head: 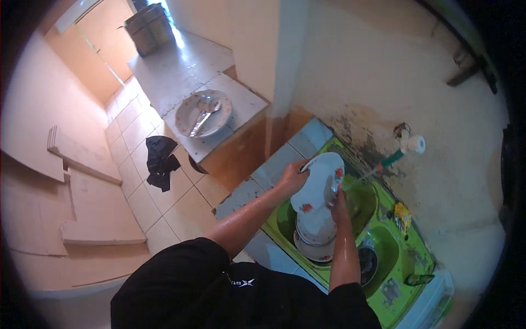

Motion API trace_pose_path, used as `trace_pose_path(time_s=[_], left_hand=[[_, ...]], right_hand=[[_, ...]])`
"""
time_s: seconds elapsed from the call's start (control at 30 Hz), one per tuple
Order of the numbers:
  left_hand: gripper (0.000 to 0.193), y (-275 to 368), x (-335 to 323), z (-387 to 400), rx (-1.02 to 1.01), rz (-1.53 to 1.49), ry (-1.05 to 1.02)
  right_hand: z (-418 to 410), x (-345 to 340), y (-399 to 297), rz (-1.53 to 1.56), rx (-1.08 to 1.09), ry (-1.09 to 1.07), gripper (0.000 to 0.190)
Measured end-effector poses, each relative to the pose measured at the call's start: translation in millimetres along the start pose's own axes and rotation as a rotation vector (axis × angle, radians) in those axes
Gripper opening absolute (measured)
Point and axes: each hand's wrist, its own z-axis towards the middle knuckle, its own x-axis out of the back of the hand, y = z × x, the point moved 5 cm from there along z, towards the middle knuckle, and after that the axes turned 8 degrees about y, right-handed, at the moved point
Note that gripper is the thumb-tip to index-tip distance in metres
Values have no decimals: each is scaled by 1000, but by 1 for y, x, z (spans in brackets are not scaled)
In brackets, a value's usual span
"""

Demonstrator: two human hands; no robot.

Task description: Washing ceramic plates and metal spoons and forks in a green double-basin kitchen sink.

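A white plate with red flower prints (pixel 317 181) is held tilted over a green double sink (pixel 411 246). My left hand (pixel 294 179) grips its upper left rim. My right hand (pixel 340 207) is at its lower right edge, fingers on the plate; a small shiny patch shows by the fingertips. Water runs from a wall tap with a green hose end (pixel 393 159) into the basin just right of the plate. Below the held plate, several stacked plates (pixel 314 249) sit in the left basin. A dark round pan or bowl (pixel 367 263) lies in the other basin, partly behind my right forearm.
On the white tiled counter (pixel 201 154) stands a flowered bowl (pixel 224 123) with spoons in it. A cardboard box (pixel 150 31) is farther back. A yellow sponge or wrapper (pixel 402 218) lies on the sink's rim. A black plastic bag (pixel 161 162) lies on the floor.
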Motion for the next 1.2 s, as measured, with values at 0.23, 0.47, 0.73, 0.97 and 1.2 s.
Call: trace_pose_path(time_s=[0.23, 0.47, 0.73, 0.97, 1.2], left_hand=[[38, 19, 165, -20, -137, 305, 105], [50, 41, 471, 6, -39, 1067, 796], [34, 20, 616, 19, 108, 1074, 448], [41, 38, 691, -3, 10, 877, 439], [48, 70, 714, -16, -167, 832, 357]], right_hand=[[-151, -78, -36, -345, 502, -203, 32], [-311, -237, -47, -885, 1165, 106, 28], [-353, -442, 24, -359, 902, 331, 44], [-403, -575, 70, -489, 1021, 236, 56], [-403, -642, 98, -540, 1020, 172, 50]])
